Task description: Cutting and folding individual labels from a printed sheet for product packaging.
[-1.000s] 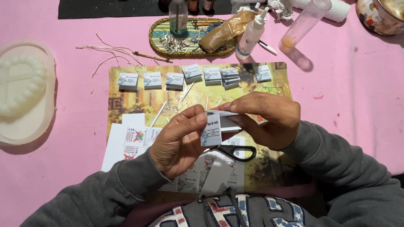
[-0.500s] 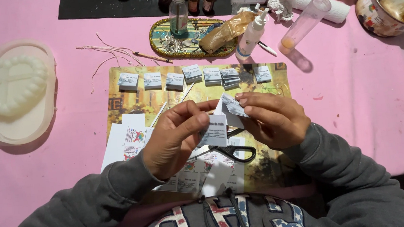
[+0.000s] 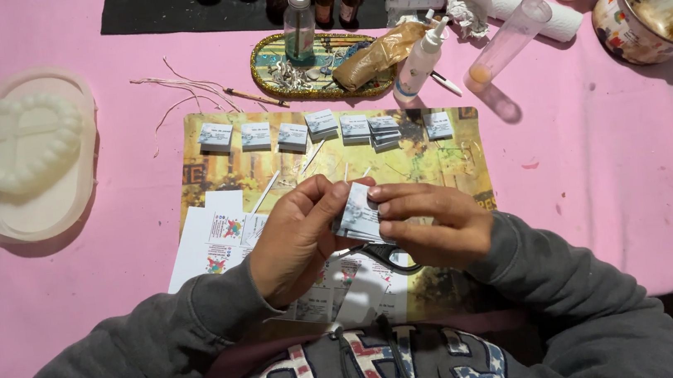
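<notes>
Both hands back together: left hand [image 3: 296,239] and right hand [image 3: 432,225] pinch small paper piece [image 3: 358,216] over mat [image 3: 450,160], near desk's front edge.

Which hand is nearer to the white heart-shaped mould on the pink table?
Left. The left hand lies to the right of the white heart-shaped mould, on its side of the table. The right hand is farther right, beyond the small folded paper piece both hold.
</notes>
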